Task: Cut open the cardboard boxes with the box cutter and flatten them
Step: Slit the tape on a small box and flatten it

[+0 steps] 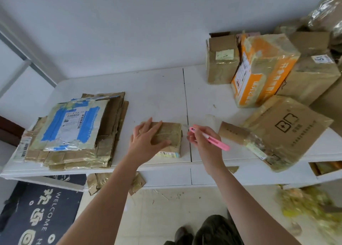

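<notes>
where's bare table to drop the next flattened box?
Bare table: the far middle, between the flattened stack on the left and the orange box on the right, behind the small box. Right end is crowded with boxes; the left edge is filled by the stack.

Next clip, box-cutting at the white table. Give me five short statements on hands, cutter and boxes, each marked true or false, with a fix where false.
1. The left hand rests on the small taped box. True.
2. The right hand holds a blue cutter. False: the box cutter is pink.
3. The flattened cardboard pile lies to the left of the small box. True.
4. The orange and white box is already flattened. False: it stands whole among the boxes on the right.
5. The cutter is lying on the table. False: the right hand grips it beside the box.
</notes>
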`<control>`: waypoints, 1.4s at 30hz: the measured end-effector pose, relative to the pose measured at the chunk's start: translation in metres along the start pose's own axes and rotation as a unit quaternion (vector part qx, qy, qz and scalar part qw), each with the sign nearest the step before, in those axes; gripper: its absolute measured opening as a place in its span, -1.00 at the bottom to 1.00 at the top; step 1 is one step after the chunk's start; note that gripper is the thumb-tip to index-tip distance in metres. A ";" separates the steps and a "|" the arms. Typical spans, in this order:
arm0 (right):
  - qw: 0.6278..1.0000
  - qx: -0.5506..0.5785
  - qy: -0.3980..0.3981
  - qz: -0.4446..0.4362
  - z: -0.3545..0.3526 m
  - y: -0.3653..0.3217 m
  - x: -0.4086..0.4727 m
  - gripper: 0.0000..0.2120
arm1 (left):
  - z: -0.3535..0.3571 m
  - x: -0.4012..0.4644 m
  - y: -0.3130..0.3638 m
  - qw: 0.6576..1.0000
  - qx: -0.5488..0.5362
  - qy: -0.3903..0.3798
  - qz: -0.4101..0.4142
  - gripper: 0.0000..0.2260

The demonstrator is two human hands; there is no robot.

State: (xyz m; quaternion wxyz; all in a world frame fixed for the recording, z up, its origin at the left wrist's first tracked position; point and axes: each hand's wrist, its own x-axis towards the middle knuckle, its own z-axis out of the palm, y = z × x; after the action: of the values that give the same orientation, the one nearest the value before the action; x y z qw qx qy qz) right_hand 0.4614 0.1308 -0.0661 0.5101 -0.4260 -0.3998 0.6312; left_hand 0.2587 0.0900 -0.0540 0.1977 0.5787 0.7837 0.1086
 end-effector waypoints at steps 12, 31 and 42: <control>0.997 -0.039 0.030 -0.063 0.008 0.015 -0.003 -0.92 | -0.001 0.006 -0.002 0.999 -0.018 -0.023 0.017 -0.24; 0.992 -0.085 -0.017 -0.090 -0.001 0.014 -0.018 -0.88 | -0.005 0.005 -0.001 0.999 -0.024 -0.029 0.022 -0.27; 0.996 -0.040 0.024 -0.073 0.007 0.017 -0.009 -0.87 | -0.005 0.003 0.001 0.999 -0.028 -0.025 0.019 -0.26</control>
State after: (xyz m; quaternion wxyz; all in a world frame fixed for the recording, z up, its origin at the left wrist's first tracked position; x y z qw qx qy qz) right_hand 0.4509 0.1184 -0.0784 0.5470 -0.4303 -0.4426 0.5655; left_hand 0.2568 0.0938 -0.0492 0.2319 0.5900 0.7640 0.1197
